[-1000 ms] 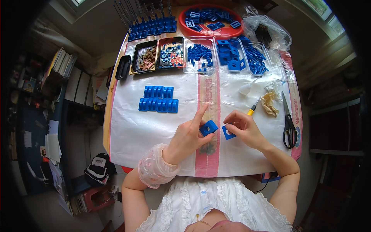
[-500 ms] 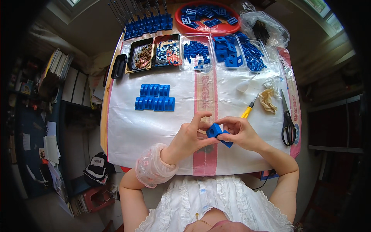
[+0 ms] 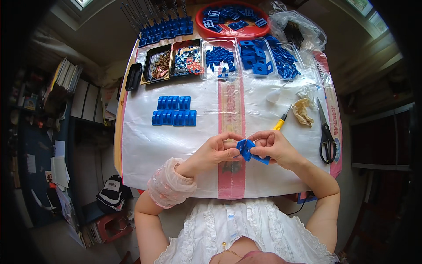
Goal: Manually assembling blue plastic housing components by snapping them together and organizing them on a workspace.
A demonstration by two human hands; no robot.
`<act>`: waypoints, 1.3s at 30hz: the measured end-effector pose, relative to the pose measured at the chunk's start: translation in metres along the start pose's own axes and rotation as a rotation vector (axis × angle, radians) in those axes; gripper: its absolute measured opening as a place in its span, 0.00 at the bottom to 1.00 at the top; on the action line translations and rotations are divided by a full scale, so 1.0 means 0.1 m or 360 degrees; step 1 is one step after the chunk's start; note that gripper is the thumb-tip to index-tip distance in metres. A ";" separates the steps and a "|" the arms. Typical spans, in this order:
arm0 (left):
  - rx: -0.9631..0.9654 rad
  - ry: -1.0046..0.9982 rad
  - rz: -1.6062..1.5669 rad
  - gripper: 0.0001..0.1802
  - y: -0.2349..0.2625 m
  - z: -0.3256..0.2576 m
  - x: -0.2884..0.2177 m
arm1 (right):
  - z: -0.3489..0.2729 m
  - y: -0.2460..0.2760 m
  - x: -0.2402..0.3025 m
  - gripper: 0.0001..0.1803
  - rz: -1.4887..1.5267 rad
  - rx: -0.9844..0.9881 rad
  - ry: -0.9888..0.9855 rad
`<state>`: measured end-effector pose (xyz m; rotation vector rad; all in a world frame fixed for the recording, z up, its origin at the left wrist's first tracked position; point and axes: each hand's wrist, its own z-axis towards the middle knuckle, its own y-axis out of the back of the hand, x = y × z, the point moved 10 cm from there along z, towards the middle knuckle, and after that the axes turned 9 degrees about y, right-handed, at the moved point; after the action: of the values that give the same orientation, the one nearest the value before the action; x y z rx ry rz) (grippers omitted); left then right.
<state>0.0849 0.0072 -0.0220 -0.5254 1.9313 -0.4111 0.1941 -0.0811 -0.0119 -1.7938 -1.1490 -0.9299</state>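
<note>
Close to the table's near side, both hands hold an angular blue plastic bracket point(image 3: 246, 151). My left hand point(image 3: 218, 149) pinches its left edge between thumb and fingers. From the other side my right hand point(image 3: 276, 148) grips it, thumb on top and fingers curled behind. A flat blue flange point(image 3: 260, 159) sticks out below my right thumb; whether it is a separate piece I cannot tell. Just beyond my right hand lies a yellow-handled screwdriver-like tool point(image 3: 280, 123). Farther left, blue ribbed blocks point(image 3: 174, 118) lie in two rows.
Trays of screws point(image 3: 161, 66), nuts point(image 3: 188, 59), small blue parts point(image 3: 220, 57), blue brackets point(image 3: 260, 68) and slim blue pieces point(image 3: 285, 61) line the back. Behind them are a red basin point(image 3: 255, 31) and blue pieces with upright rods point(image 3: 165, 30). Black-handled scissors point(image 3: 327, 145) lie right, near crumpled paper point(image 3: 302, 113).
The bracket has turned in my hands, and its angled faces now show instead of the round hole. My left index finger, raised before, has come down against it.
</note>
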 end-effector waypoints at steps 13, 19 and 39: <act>-0.0395 -0.0378 0.0583 0.21 -0.03 -0.04 -0.15 | 0.04 -0.03 -0.04 0.22 -0.0089 -0.0057 0.0121; -0.0304 -0.0303 0.0431 0.17 -0.03 -0.03 -0.13 | 0.02 -0.04 -0.01 0.22 -0.0050 -0.0083 0.0091; -0.0363 -0.0070 0.0106 0.14 0.13 -0.05 -0.02 | -0.03 0.01 0.07 0.21 -0.0063 -0.0067 0.0105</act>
<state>0.0789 0.0196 -0.0254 -0.6102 1.9585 -0.1355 0.1965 -0.0811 -0.0047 -1.7660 -1.1346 -1.0363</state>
